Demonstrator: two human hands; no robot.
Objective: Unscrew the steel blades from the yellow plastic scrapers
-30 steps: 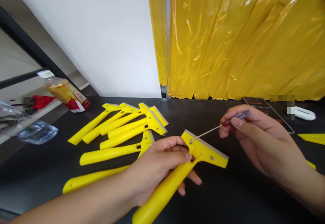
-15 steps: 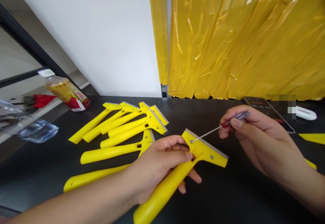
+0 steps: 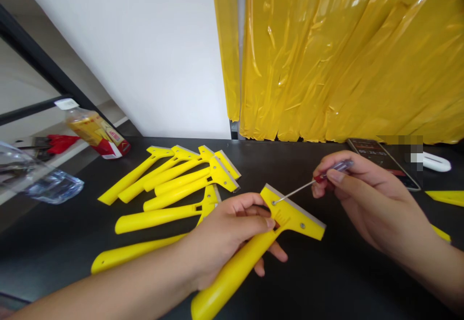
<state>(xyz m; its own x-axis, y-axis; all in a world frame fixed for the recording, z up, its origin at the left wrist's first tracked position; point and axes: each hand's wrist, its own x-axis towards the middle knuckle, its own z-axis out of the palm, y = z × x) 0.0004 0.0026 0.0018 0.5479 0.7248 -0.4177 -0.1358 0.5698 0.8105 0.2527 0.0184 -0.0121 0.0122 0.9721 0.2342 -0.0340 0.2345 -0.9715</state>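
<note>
My left hand (image 3: 237,230) is closed around the neck of a yellow scraper (image 3: 235,274), whose wide head with a metal blade edge points up and to the right. Two screws show on that head. Between the thumb and fingers of my right hand (image 3: 373,204) is a small screwdriver (image 3: 297,190) with a clear and red handle. Its tip meets the upper-left screw (image 3: 273,203) of the scraper. Several more yellow scrapers (image 3: 177,183) lie side by side left of my left hand, the nearest partly hidden under my forearm.
On the black table (image 3: 282,163) a drink bottle (image 3: 94,129) stands at the back left, near a clear plastic container (image 3: 54,187). A phone (image 3: 384,160) showing a timer lies behind my right hand, with a white object (image 3: 435,162) beside it. Yellow sheeting (image 3: 326,59) hangs behind.
The scraper and my left hand look unmoved. My right hand has shifted only very slightly, with the screwdriver handle a little turned and its tip still on the same screw.
</note>
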